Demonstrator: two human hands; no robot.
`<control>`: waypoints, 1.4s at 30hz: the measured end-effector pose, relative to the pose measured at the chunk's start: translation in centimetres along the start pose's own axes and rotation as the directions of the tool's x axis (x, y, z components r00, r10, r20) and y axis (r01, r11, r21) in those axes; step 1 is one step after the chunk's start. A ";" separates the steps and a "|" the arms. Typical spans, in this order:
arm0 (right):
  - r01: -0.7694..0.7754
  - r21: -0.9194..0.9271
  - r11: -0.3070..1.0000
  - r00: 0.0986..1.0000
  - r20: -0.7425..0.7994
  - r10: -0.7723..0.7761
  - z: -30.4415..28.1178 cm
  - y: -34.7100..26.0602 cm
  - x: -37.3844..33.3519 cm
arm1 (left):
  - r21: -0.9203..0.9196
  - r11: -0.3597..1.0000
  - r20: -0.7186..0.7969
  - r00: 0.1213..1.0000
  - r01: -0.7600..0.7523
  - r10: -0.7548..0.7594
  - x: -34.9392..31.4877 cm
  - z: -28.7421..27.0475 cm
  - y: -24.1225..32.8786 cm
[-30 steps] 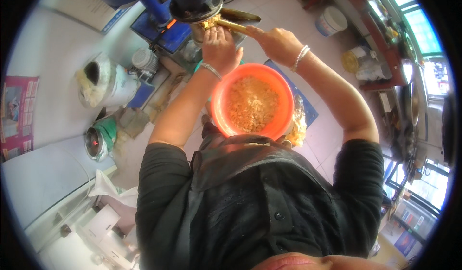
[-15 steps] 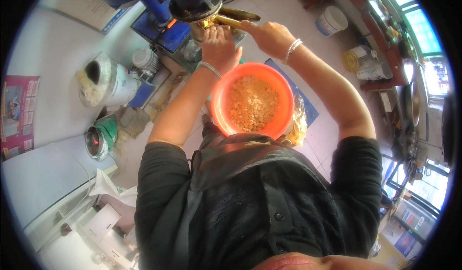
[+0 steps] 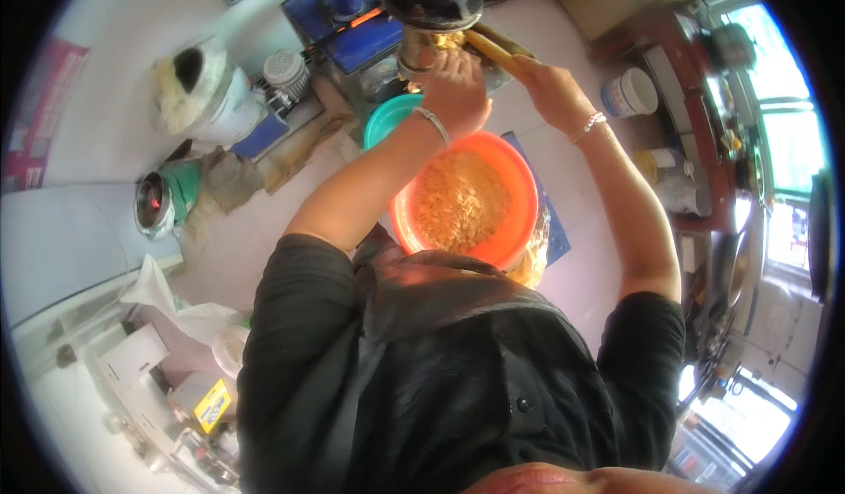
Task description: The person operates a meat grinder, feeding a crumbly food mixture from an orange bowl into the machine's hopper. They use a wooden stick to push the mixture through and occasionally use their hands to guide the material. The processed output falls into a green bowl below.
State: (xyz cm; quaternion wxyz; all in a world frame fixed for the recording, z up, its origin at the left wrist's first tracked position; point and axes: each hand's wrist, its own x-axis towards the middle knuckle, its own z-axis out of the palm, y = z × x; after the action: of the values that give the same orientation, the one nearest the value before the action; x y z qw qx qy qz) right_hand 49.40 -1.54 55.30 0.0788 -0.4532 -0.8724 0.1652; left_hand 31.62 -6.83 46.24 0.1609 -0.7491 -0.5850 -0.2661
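A light wooden stick (image 3: 495, 51) is gripped in my right hand (image 3: 556, 96), its far end reaching under the dark round plate (image 3: 433, 10) of a blue press. My left hand (image 3: 455, 98) is at the metal cylinder (image 3: 415, 52) below that plate, back upward and fingers bent together toward golden-yellow material (image 3: 449, 40). What those fingertips grip, if anything, is hidden. Closer to my body, an orange basin (image 3: 531, 186) holds crumbly brown meal (image 3: 462, 199). Beside it, partly behind my left forearm, is a teal basin (image 3: 380, 126).
At the left stand a white bucket-like container (image 3: 211, 98), a grey motor (image 3: 286, 70) and a green-wrapped metal pot (image 3: 163, 199). A white pail (image 3: 629, 94) and plastic jugs (image 3: 673, 182) are by the red-brown bench (image 3: 695, 116) on the right. A blue board (image 3: 556, 230) lies beyond the orange basin.
The view has shifted, so the press and both hands appear farther right. More of the teal basin shows. The right hand keeps its grip on the stick, and the left stays at the cylinder.
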 end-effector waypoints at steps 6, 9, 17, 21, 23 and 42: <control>0.016 -0.020 1.000 1.000 0.012 -0.015 0.1 -0.2 1.1 | 0.018 1.000 0.018 1.000 0.022 -0.022 -0.3 -0.3 -0.1; 0.076 -0.181 0.981 0.997 0.015 -0.075 0.3 -1.2 1.4 | 0.019 1.000 0.024 1.000 0.012 -0.012 -0.3 0.0 -0.3; 0.057 -0.326 0.944 0.997 0.063 -0.039 -2.7 -1.5 -1.3 | -0.041 0.999 0.114 0.994 0.004 0.001 0.0 -2.1 -0.4; 0.070 -0.187 0.980 0.997 -0.007 -0.073 -2.5 -0.5 -3.2 | -0.040 0.997 0.121 0.990 -0.072 0.076 -1.8 -3.4 1.0; 0.051 -0.204 0.978 0.999 0.014 -0.049 -1.8 -1.5 -2.8 | -0.001 0.995 0.164 0.981 -0.102 0.101 -2.5 -3.2 1.2; 0.100 -0.173 0.980 0.994 -0.031 -0.107 0.2 -0.2 0.1 | 0.070 0.991 0.214 0.972 -0.110 0.093 -0.7 -2.9 0.9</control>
State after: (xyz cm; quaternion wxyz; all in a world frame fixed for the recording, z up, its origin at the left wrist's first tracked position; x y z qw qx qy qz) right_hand 49.12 -1.64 55.16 0.0655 -0.4157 -0.9039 0.0759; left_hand 31.80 -9.22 48.28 0.1419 -0.7947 -0.5701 -0.1525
